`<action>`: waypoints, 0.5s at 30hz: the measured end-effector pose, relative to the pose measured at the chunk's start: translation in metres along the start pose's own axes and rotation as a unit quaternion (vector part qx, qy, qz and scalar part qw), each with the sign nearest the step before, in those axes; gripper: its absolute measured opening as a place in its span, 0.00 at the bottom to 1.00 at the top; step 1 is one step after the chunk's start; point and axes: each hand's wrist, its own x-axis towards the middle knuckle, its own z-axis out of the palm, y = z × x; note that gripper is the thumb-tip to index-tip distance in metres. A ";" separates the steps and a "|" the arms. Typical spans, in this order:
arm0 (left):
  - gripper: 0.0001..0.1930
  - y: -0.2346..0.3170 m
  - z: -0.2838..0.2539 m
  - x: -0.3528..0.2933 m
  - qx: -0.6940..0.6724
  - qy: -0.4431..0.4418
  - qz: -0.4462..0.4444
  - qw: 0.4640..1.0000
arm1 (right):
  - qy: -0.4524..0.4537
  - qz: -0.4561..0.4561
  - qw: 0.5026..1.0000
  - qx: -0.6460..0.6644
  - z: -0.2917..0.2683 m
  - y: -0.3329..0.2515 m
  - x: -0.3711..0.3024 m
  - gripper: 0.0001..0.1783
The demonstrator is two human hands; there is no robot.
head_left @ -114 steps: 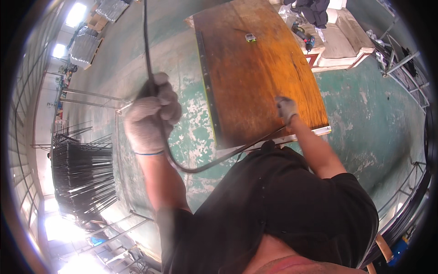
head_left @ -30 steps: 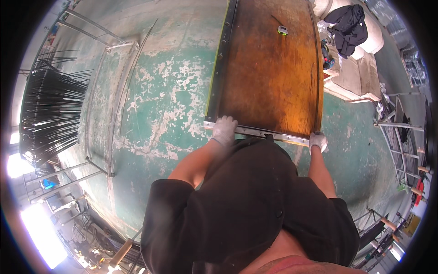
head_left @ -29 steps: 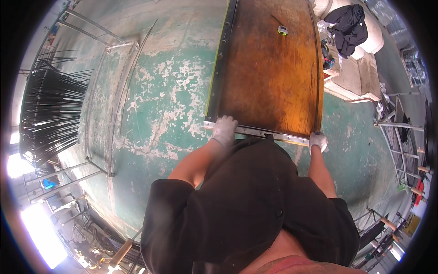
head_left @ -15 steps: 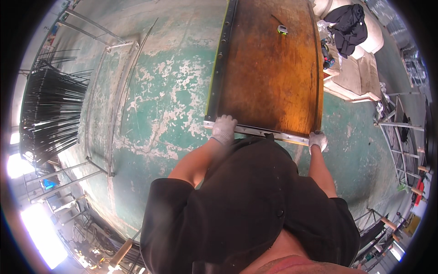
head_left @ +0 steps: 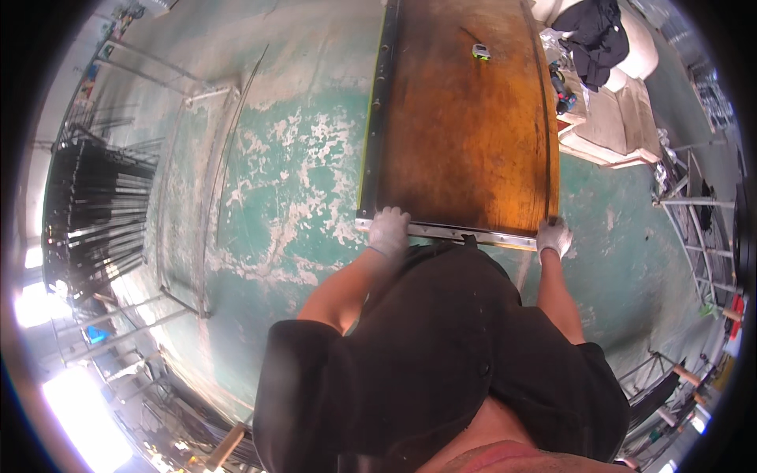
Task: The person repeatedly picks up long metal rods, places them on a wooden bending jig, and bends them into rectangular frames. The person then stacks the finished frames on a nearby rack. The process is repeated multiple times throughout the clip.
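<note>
A brown wooden worktable (head_left: 465,134) stretches away in front of me. Along its near edge lies a light metal bar (head_left: 449,232) with holes. My left hand (head_left: 389,229), in a whitish work glove, is closed over the bar near its left end. At the right end my right hand (head_left: 554,236), gloved alike, is closed around the bar at the table corner; its fingertips are partly hidden. A dark metal bar (head_left: 382,118) with holes runs up the table's left edge. Farther up the tabletop sits a green and white tape measure (head_left: 480,52).
To the right stand a beige padded seat (head_left: 611,126) with dark clothing (head_left: 593,39) on it and a power tool (head_left: 562,94) beside the table. On the left, a rack holds many thin dark rods (head_left: 102,213). A metal frame (head_left: 682,201) is at far right. The green floor is worn.
The view has tilted slightly. My right hand's fingers have shifted a little at the corner, while both hands stay on the bar. The tape measure remains on the tabletop.
</note>
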 end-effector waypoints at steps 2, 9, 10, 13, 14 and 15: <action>0.17 0.005 -0.015 -0.006 -0.030 -0.003 -0.002 1.000 | -0.008 -0.028 0.985 0.167 -0.028 -0.051 -0.012 0.20; 0.15 0.014 -0.029 -0.014 -0.107 0.067 -0.014 0.992 | -0.205 -0.468 0.542 0.667 -0.230 -0.228 -0.119 0.10; 0.15 0.012 -0.030 -0.015 -0.114 0.072 -0.014 0.991 | -0.201 -0.531 0.481 0.668 -0.260 -0.242 -0.126 0.10; 0.15 0.019 -0.039 -0.007 -0.127 0.073 0.000 0.989 | -0.171 -0.620 0.386 0.662 -0.310 -0.260 -0.127 0.10; 0.15 0.020 -0.042 -0.007 -0.128 0.072 -0.001 0.989 | -0.165 -0.633 0.370 0.660 -0.317 -0.264 -0.127 0.10; 0.15 0.020 -0.045 -0.009 -0.131 0.071 -0.005 0.989 | -0.165 -0.643 0.357 0.657 -0.321 -0.270 -0.126 0.11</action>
